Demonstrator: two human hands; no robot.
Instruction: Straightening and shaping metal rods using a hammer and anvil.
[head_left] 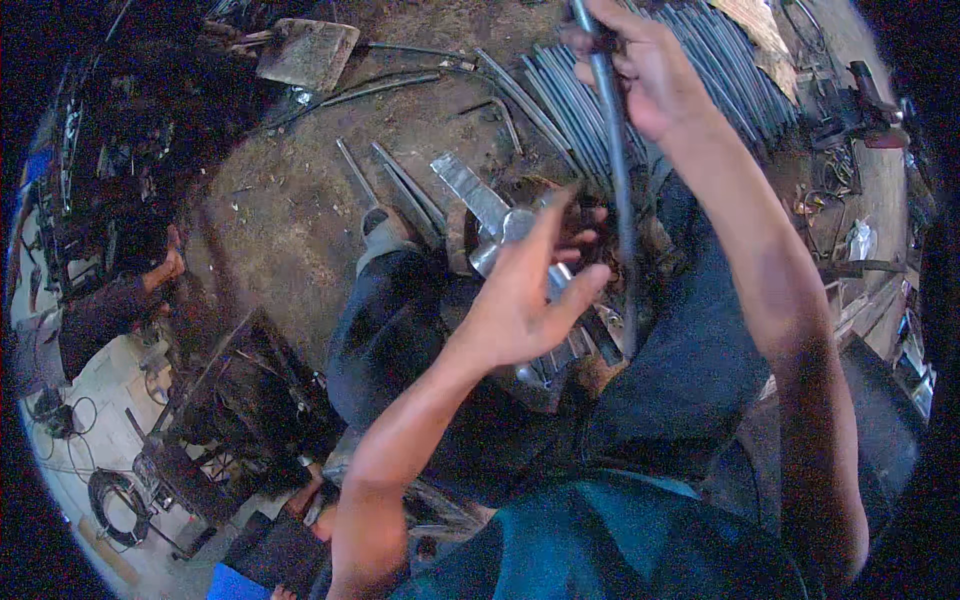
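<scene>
My right hand is raised at the top, its fingers wrapped round a long grey metal rod. The rod hangs steeply, its lower end close to my knees. Left of the rod, my left hand is open, fingers spread, with nothing visible in it. Beneath and beyond that hand, between my legs, is a shiny steel fixture with a flat bar pointing away from me. My left hand hides part of this fixture, and I cannot tell whether it touches it.
A large bundle of similar rods lies on the dirt floor at the far right. Two loose metal pieces lie near my left foot. A flat-bladed shovel is at the far left. Other people's limbs show at left; a coiled black cable lies lower left.
</scene>
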